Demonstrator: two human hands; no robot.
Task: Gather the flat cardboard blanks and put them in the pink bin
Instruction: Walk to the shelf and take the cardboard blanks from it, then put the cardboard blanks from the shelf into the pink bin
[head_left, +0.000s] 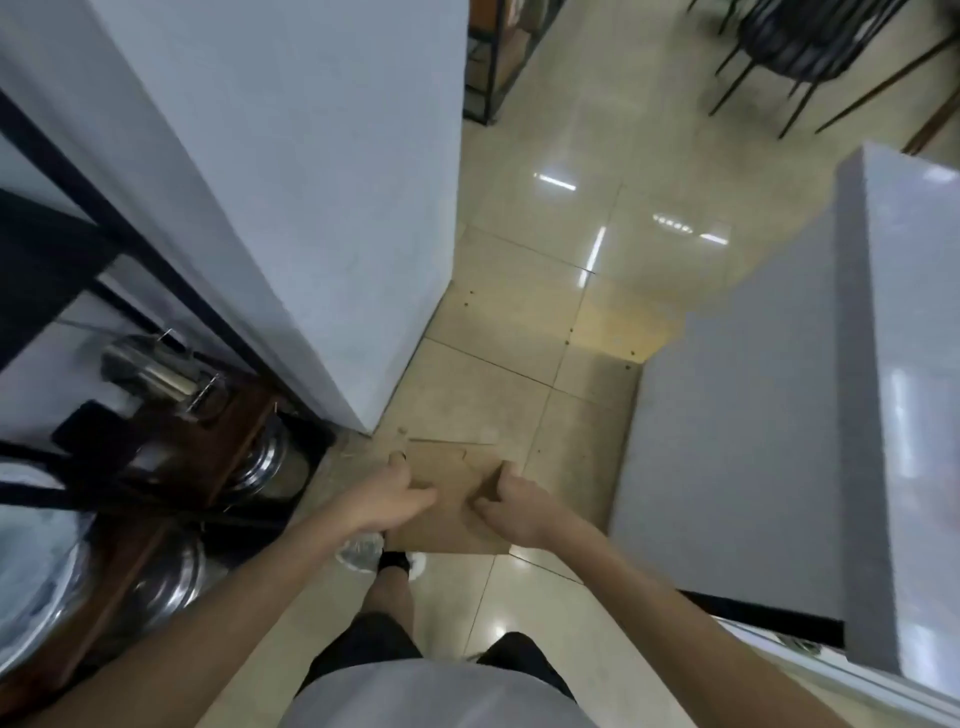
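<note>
Seen from above, we grip flat cardboard blanks (447, 499) at lower centre of the frame, left hand (387, 499) clasped over their left edge, right hand (511, 501) curled on the right edge. The blanks hang level over the tiled floor (545, 312), above a white shoe (363, 551). A white cabinet (291, 182) fills the upper left; another (753, 441) stands at right. Steel pots (171, 577) sit on a shelf at lower left.
</note>
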